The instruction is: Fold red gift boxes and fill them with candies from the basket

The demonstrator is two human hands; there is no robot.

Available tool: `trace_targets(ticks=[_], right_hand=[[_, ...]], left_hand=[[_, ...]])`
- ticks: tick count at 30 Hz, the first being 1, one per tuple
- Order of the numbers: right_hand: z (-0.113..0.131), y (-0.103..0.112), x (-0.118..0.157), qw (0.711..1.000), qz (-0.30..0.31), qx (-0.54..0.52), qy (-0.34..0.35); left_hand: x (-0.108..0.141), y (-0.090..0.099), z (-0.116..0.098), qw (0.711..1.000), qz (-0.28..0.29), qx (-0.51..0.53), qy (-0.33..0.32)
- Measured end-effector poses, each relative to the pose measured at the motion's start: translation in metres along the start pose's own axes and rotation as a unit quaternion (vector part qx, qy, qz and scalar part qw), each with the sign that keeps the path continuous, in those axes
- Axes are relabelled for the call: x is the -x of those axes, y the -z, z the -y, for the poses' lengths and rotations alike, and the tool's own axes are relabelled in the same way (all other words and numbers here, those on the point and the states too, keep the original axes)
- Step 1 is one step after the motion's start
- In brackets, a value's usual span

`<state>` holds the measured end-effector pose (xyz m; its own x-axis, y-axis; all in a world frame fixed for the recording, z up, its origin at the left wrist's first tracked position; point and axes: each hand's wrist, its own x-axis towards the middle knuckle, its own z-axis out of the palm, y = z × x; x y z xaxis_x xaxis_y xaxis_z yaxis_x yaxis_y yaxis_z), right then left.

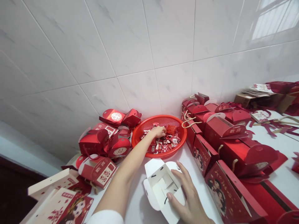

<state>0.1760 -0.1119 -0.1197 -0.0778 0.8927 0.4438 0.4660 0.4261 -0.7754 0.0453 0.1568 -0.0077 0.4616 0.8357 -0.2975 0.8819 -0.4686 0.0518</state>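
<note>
My left hand [159, 132] reaches down into a red plastic basket [161, 118] and touches the wrapped candies [166, 146] heaped inside. Its fingers are bent and partly hidden, so what they grip, if anything, does not show. Below the basket stands a small open gift box [161, 183], white inside, with its flaps spread and short black cords at its walls. I see no candy in it. My right hand [187, 199] grips this box by its right wall, thumb over the inside and fingers along the outer side.
Red gift boxes [100, 140] are piled left of the basket, with white-and-red cartons [56, 205] nearer me. Rows of red boxes [224, 130] line the right side. Farther right lie dark red ribbons [271, 126] and a cardboard box [243, 100]. A tiled wall [137, 90] closes off the back.
</note>
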Motion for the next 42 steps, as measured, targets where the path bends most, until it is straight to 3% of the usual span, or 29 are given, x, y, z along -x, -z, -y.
trace_targets(ticks=[7, 15, 24, 29, 34, 42], right_hand=[[0.000, 0.000, 0.000, 1.000, 0.003, 0.003, 0.006], [0.003, 0.003, -0.002, 1.000, -0.001, 0.012, 0.020], [0.004, 0.004, -0.003, 1.000, 0.011, 0.007, 0.009], [0.004, 0.004, -0.003, 1.000, 0.025, -0.001, -0.001], [0.003, 0.005, -0.002, 1.000, 0.028, -0.004, -0.001], [0.004, 0.006, -0.003, 1.000, 0.019, -0.009, 0.005]], left_hand=[[0.004, -0.009, -0.006, 1.000, 0.007, 0.008, 0.014], [0.008, 0.001, 0.006, 0.993, -0.076, 0.060, 0.068], [-0.002, -0.019, -0.003, 0.994, 0.000, 0.112, 0.000], [-0.004, -0.022, -0.003, 0.986, -0.007, 0.168, 0.013], [0.003, -0.017, 0.000, 0.947, -0.011, 0.321, 0.026], [0.028, -0.005, 0.005, 0.819, -0.014, 0.573, 0.015]])
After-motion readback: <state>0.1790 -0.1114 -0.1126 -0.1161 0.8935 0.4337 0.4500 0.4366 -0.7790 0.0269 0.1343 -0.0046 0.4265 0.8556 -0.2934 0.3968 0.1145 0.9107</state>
